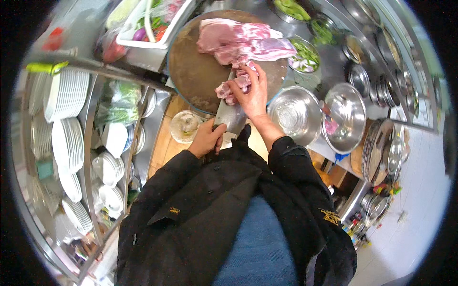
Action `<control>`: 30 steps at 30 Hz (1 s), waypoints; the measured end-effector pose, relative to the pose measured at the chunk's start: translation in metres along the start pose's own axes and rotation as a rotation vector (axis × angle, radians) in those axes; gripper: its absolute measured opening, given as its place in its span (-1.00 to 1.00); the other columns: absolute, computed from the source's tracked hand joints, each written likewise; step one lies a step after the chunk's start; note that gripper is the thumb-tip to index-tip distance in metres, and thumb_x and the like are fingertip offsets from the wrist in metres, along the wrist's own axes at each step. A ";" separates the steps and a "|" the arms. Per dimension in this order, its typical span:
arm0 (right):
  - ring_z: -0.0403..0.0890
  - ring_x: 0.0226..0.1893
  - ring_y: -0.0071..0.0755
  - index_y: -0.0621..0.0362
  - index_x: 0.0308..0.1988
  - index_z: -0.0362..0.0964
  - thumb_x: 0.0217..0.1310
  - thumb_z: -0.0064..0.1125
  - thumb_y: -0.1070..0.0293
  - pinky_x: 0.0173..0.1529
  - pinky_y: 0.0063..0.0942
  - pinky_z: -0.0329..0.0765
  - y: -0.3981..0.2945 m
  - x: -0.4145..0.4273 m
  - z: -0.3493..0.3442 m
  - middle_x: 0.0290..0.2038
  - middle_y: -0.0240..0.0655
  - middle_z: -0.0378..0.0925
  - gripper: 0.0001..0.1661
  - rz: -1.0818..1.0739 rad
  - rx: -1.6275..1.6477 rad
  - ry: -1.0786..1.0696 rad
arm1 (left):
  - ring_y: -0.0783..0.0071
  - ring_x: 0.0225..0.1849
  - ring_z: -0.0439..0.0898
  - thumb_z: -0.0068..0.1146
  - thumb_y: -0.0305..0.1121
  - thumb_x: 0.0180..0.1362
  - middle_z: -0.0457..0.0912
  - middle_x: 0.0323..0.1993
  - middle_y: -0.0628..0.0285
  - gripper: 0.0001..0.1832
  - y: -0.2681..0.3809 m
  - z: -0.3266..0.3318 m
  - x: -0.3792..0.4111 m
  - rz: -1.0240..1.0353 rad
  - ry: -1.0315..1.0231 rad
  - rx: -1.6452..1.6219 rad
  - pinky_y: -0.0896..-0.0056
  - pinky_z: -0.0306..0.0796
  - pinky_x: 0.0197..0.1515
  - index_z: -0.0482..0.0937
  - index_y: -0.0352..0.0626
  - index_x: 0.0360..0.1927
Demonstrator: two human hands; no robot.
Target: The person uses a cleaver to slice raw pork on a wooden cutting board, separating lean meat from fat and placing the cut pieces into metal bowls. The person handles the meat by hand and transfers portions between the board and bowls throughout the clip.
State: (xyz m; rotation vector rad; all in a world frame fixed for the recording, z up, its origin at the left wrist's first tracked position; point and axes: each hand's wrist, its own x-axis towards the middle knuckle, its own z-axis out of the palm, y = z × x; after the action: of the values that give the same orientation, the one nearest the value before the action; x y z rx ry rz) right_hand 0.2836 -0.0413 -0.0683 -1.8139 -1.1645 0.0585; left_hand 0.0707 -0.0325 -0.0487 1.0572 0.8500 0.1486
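Observation:
My left hand (210,138) is closed around the handle of a cleaver, near the front of my body. The cleaver's broad steel blade (232,117) points away from me over the near edge of a round chopping block (193,68). Chopped chunks of raw meat with bone (223,92) lie on or against the blade. My right hand (253,91) grips these chunks from above, thumb on one side and fingers on the other. Beyond the fingers lies a large slab of raw pork (218,35) with white fat, flat on the block. My palm hides part of the chunks.
Two steel bowls stand at the right: a near bowl (295,116) and a farther bowl (345,107) holding a bit of meat. A bowl of cut green vegetables (304,53) sits beside the block. A white vegetable basket (143,43) is at far left, above shelves of stacked plates (68,94).

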 end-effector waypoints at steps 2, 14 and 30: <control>0.43 0.26 0.12 0.03 0.19 0.48 0.01 0.60 0.21 0.32 -0.11 0.41 0.003 -0.008 -0.008 0.30 -0.01 0.31 -0.26 0.071 0.067 0.063 | 0.52 -0.79 0.41 0.07 -0.29 0.45 0.42 -0.73 0.30 -0.76 -0.008 0.002 0.005 0.024 -0.005 0.100 0.39 0.30 -0.72 0.42 -0.25 -0.28; 0.62 0.02 -0.14 0.30 0.17 0.47 0.36 0.30 0.17 0.15 -0.25 0.54 0.169 -0.108 -0.119 -0.01 -0.11 0.62 -0.46 0.834 0.199 0.470 | 0.40 -0.74 0.52 0.09 -0.30 0.42 0.51 -0.66 0.17 -0.77 0.057 0.098 0.021 0.058 -0.183 0.567 0.33 0.39 -0.66 0.46 -0.29 -0.19; 0.52 0.19 0.08 0.18 0.19 0.47 0.14 0.35 0.42 0.32 -0.14 0.42 0.075 -0.006 -0.114 0.14 -0.04 0.52 -0.42 0.066 -0.092 0.130 | 0.62 -0.74 0.42 0.06 -0.36 0.43 0.45 -0.71 0.37 -0.88 0.054 -0.010 -0.062 0.064 0.424 0.441 0.48 0.27 -0.68 0.51 -0.20 -0.15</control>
State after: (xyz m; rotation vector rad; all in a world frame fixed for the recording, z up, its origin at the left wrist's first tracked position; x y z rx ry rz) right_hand 0.3869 -0.1303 -0.0621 -1.9072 -1.0306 -0.0748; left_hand 0.0362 -0.0281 0.0267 1.4967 1.2685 0.2524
